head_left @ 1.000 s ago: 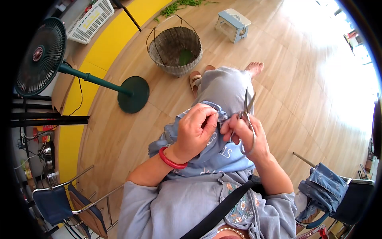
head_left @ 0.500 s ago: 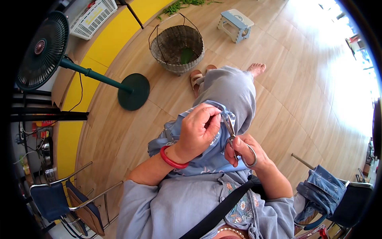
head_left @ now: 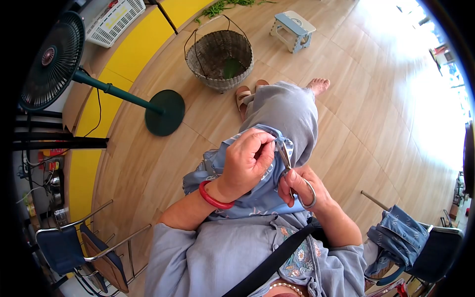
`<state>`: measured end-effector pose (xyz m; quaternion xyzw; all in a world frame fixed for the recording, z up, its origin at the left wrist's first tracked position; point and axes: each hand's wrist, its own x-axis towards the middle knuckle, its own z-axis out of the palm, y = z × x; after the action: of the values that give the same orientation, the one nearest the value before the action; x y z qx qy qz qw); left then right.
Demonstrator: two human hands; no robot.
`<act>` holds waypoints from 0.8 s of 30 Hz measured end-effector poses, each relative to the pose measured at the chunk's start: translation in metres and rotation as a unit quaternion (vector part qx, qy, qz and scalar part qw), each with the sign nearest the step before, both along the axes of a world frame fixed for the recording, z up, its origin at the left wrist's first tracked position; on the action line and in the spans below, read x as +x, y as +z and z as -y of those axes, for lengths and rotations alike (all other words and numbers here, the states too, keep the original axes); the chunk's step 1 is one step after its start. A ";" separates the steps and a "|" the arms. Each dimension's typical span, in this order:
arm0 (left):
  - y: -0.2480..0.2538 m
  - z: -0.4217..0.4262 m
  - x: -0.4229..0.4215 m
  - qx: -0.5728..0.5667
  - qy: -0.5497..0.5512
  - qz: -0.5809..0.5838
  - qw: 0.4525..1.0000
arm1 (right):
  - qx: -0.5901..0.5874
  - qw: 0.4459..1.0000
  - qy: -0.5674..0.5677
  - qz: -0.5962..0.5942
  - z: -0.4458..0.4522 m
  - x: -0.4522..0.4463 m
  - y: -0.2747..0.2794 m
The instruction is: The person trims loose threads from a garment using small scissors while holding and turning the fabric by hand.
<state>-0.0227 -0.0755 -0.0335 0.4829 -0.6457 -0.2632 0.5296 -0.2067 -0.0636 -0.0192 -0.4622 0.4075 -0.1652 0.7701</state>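
A blue printed cloth garment lies bunched over my lap. My left hand, with a red bangle on the wrist, pinches an edge of this cloth between thumb and fingertips. Metal scissors are gripped in my right hand, thumb through one ring. Their blades point up at the bit of cloth beside my left fingertips. The blades look nearly closed; whether fabric lies between them is too small to tell.
Ahead on the wooden floor are a woven basket and a small folding stool. A green standing fan is at the left. Chairs stand on both sides; the right one carries folded blue garments. Green vegetables lie far ahead.
The scissor handles have drawn slightly closer together in my right hand. My left hand keeps its pinch on the cloth in the same place.
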 end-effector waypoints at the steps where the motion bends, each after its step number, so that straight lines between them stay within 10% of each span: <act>1: 0.000 0.000 0.000 0.001 0.000 -0.002 1.000 | 0.000 1.000 0.000 0.000 -0.001 0.001 0.000; 24: 0.001 0.000 -0.001 -0.028 -0.011 0.024 0.999 | -0.090 0.986 -0.140 -0.018 0.014 0.002 0.011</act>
<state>-0.0235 -0.0758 -0.0329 0.4670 -0.6709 -0.2395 0.5239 -0.2047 -0.0780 -0.0083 -0.4712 0.4653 -0.2992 0.6870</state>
